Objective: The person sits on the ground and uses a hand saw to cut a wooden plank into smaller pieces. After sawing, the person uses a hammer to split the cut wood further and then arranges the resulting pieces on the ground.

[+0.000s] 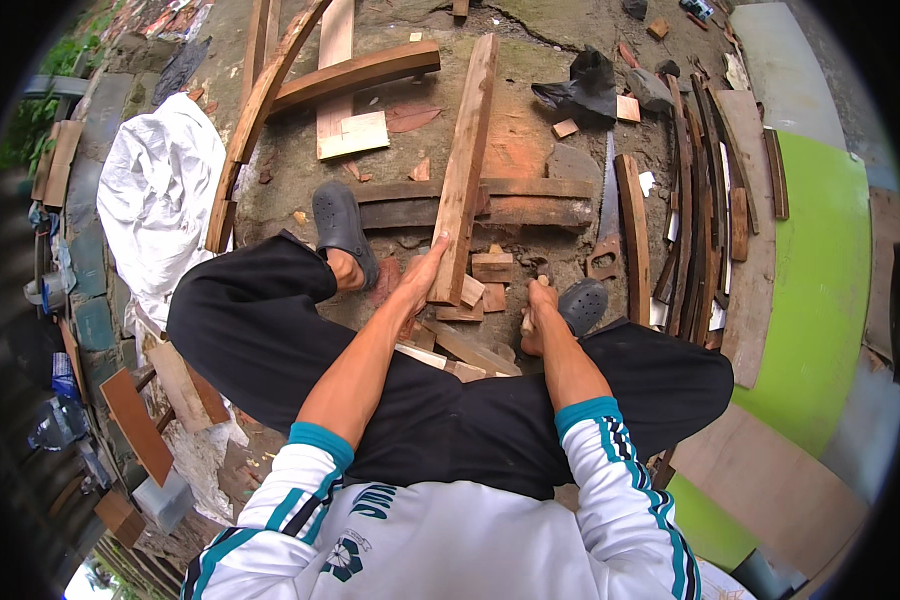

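Observation:
A long squared wooden beam point(467, 150) points away from me, its near end between my knees. My left hand point(420, 282) is closed on its left side near that end. The beam lies over a dark wooden beam point(545, 208) set crosswise on the ground. In my right hand point(542, 303), near the right shoe, is a wooden-handled tool point(527, 322); its dark head is too small to make out clearly. Below the long beam's end lie several small wood offcuts point(492, 267). A handsaw point(608, 205) with a wooden handle rests right of the crosswise beam.
Dark curved wood strips point(698, 215) lie at the right beside a green panel point(815, 290). A curved beam point(360, 75) and a pale board point(336, 45) lie far left. White cloth point(158, 185) is heaped at the left; a black plastic scrap point(582, 88) lies far right.

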Motion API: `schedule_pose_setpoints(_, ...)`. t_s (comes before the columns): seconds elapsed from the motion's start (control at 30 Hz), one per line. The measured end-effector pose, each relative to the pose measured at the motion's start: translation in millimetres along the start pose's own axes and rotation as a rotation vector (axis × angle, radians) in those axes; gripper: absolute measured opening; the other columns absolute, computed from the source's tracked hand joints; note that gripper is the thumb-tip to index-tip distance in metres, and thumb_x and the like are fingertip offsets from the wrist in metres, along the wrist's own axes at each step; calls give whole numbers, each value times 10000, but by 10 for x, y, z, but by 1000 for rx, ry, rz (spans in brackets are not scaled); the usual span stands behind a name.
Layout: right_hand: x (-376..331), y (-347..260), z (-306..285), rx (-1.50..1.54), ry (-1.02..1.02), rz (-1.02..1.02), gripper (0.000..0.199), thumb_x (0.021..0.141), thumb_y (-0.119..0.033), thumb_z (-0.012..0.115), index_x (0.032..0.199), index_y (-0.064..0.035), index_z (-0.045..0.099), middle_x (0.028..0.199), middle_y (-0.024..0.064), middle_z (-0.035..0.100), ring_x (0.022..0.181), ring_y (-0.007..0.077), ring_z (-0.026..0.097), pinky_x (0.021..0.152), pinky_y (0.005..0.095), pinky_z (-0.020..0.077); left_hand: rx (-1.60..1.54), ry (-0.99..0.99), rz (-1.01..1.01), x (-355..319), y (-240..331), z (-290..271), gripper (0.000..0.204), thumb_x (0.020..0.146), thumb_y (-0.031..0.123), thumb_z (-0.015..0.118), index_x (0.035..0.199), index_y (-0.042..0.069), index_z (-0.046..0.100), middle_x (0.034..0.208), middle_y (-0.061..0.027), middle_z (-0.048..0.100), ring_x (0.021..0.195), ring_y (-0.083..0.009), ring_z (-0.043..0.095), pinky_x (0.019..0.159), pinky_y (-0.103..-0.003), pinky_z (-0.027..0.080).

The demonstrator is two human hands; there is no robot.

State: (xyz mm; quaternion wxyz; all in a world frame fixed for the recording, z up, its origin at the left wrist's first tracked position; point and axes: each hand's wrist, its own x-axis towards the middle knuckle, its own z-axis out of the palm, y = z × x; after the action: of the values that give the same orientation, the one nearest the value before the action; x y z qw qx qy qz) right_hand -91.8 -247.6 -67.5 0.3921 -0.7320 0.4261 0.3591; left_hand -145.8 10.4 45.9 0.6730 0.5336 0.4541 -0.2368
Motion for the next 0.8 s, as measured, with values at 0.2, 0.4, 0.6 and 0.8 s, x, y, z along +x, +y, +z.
schedule_pose_setpoints(0.2, -471, -330, -331, 204, -122, -211, 297, 918, -196, 724, 1019, 17, 543, 666, 36, 510, 493, 150, 511, 394, 307, 459, 493, 220, 102, 222, -159, 497, 1056, 941, 797, 262, 1135, -160, 663, 1118, -355, 658, 1104, -433, 642, 953, -482, 468)
schedule_pose_setpoints(0.4, -942, -624, -688, 145, -28, -461, 335, 946, -227, 685, 1114, 11, 521, 683, 51, 525, 502, 147, 541, 391, 316, 442, 447, 186, 82, 310, -141, 1185, 1049, 963, 771, 232, 997, -171, 692, 1018, -373, 666, 1016, -463, 658, 907, -523, 477)
schedule_pose_setpoints(0.6, -1039, -640, -984, 123, -108, -492, 402, 994, -361, 575, 1160, 3, 532, 639, 41, 528, 466, 158, 534, 418, 339, 445, 468, 282, 113, 822, 150, 1233, 1070, 939, 798, 246, 1048, -174, 680, 1108, -381, 652, 1123, -486, 624, 985, -515, 451)
schedule_pose_setpoints(0.8, -686, -532, -712, -139, 32, -483, 449, 958, -383, 599, 1135, 29, 602, 763, 170, 653, 623, 314, 641, 592, 443, 495, 273, 240, -60, 1154, 280, 878, 1178, 883, 864, 272, 1310, -204, 524, 1368, -357, 538, 1308, -444, 518, 1087, -478, 383)
